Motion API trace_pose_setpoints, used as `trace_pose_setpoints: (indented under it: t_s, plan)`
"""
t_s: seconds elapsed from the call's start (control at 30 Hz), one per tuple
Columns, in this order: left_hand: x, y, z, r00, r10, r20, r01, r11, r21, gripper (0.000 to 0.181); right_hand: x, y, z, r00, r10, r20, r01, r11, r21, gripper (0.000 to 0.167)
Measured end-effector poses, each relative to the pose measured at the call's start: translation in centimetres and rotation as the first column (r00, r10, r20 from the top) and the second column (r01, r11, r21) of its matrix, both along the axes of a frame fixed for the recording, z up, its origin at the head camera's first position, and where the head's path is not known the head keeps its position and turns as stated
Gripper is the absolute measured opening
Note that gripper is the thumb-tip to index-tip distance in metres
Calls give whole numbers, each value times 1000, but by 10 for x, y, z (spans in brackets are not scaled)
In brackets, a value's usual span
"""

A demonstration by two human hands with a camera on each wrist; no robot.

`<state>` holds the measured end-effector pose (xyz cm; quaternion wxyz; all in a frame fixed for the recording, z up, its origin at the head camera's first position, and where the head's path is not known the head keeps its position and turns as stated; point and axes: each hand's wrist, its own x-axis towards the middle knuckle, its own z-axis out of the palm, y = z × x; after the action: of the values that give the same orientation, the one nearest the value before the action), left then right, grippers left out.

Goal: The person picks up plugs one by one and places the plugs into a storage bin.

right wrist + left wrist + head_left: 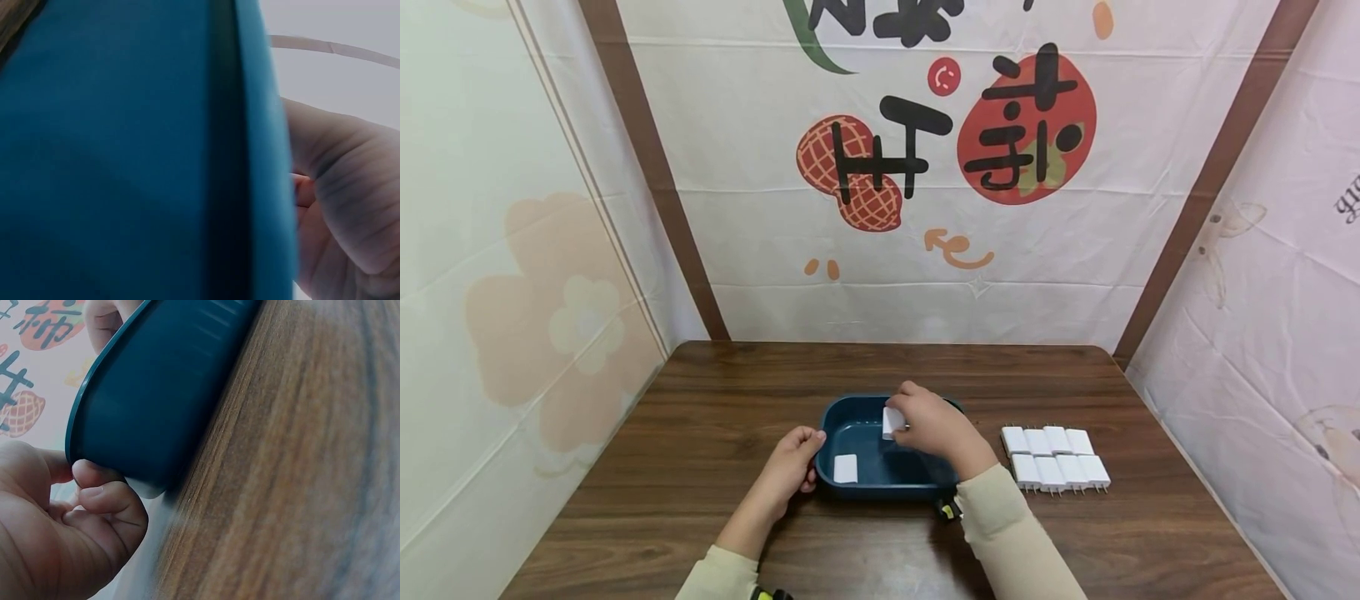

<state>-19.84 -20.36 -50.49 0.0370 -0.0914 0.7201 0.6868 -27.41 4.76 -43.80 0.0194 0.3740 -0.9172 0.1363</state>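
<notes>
A blue plastic tray [895,492] sits on the table. My left hand [793,462] pinches its left rim; in the left wrist view that hand [75,519] has its thumb and curled fingers at the rim. My right hand [936,425] reaches over the tray and pinches a white plug adapter [892,422] inside it, toward the back. Another white plug adapter [846,468] lies in the tray's front left corner. In the right wrist view the tray's wall [112,150] hides the fingertips of the right hand [350,200].
Right of the tray, several white plug adapters [1052,458] lie in two rows on the wooden table [700,433], metal prongs pointing outward. A printed cloth [760,292] hangs behind the table, with more cloth at both sides.
</notes>
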Motion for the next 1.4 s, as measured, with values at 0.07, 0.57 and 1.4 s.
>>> trace_pose_setpoints:
  t_s: [0.07, 0.57, 1.4]
  plan:
    - [0, 0, 0, 1000, 0, 0, 0, 1000, -2, 28, 0, -2, -1, 1000, 0, -1, 0, 1000, 2, 41]
    - [1, 1, 2, 1000, -4, -6, 4, 1000, -6, 30, 7, -23, -2, 1000, -1, -30, 3, 999, 51, 41]
    - [0, 0, 0, 1000, -8, -9, 8, 1000, -5, 30, 12, -52, -15, 997, -42, -61, 48, 994, 102, 42]
